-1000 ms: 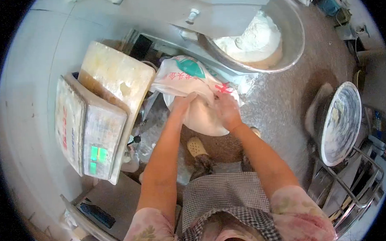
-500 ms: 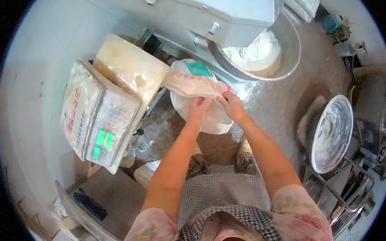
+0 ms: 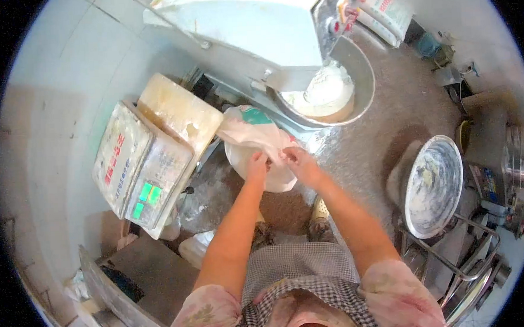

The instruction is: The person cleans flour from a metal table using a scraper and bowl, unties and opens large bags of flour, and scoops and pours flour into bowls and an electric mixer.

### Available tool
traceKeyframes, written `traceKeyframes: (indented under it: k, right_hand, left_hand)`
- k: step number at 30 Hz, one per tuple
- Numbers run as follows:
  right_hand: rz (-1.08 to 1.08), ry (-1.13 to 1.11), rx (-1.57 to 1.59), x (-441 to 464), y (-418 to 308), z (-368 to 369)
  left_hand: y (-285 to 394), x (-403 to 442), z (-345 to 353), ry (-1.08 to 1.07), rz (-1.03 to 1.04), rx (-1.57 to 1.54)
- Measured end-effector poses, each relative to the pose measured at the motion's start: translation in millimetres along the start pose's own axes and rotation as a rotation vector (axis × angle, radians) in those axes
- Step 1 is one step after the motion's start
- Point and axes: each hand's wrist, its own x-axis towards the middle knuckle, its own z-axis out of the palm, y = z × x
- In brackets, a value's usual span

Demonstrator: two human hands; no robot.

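Note:
A white sack with green and red print stands on the floor in front of my feet, its top folded over. My left hand has its fingers closed on the sack's edge. To the right of it, my right hand pinches the same sack near the red print. Behind the sack is a mixer with a metal bowl, and white flour is heaped in the bowl.
At the left stands a scale with green displays, beside a yellowish board. A flour-dusted basin rests on a metal rack at the right. Printed sacks lie at the back.
The view has shifted, showing more of the mixer and its controls. Both hands have stayed at the sack's top, and they are now slightly farther apart than half a second ago.

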Motion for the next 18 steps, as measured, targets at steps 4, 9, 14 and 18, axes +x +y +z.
traceKeyframes:
  k: [4, 9, 14, 18]
  right_hand:
    - [0.067, 0.003, -0.147, -51, -2, -86]
    - [0.258, -0.053, -0.366, -186, 53, -270]
    - [0.625, 0.029, -0.331, -332, 105, -462]
    - [0.644, 0.124, -0.361, -372, 92, -574]
  left_hand:
    - [10, -35, 18, 0.219, -0.005, 0.129]
    - [38, -133, 45, 0.417, 0.279, 0.269]
    - [103, -230, 91, 0.512, 0.488, 0.369]
    - [190, -293, 183, 0.440, 0.707, 0.346]
